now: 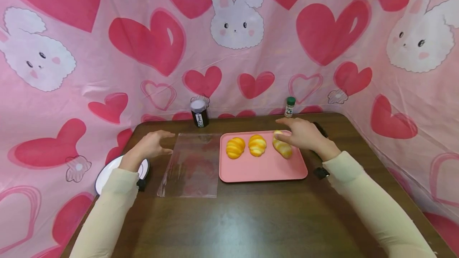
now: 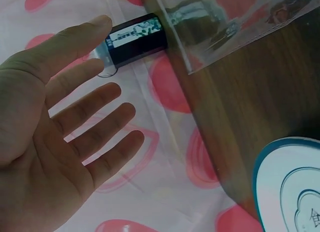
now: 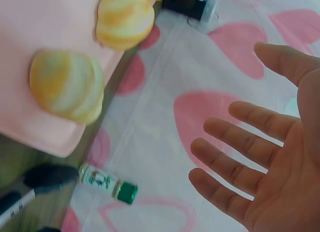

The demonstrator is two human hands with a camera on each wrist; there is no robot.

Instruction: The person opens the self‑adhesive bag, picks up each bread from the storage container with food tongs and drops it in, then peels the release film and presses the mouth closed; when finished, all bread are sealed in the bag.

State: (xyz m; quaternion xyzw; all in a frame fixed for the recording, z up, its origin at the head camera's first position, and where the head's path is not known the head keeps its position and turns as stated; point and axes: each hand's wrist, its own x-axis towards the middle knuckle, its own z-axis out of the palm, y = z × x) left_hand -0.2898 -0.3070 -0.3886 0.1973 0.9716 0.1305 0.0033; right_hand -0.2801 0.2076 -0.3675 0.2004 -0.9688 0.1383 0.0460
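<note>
My left hand (image 1: 152, 145) hovers with fingers spread between a white plate (image 1: 107, 170) and a clear plastic bag (image 1: 193, 170) lying flat on the table. My right hand (image 1: 305, 133) is held in the air over the right end of a pink tray (image 1: 265, 172), its fingers apart and holding nothing. Three bread rolls sit in a row on the tray: a left roll (image 1: 235, 148), a middle roll (image 1: 257, 145) and a longer right roll (image 1: 282, 146), partly hidden by my right hand. Both wrist views show bare, loosely extended fingers.
A dark jar with a pale lid (image 1: 199, 113) stands at the back of the table. Near the back right is a small green-capped bottle (image 1: 289, 106). A black object (image 3: 50, 177), probably a brush, lies right of the tray. Heart-patterned cloth (image 1: 201, 59) hangs behind.
</note>
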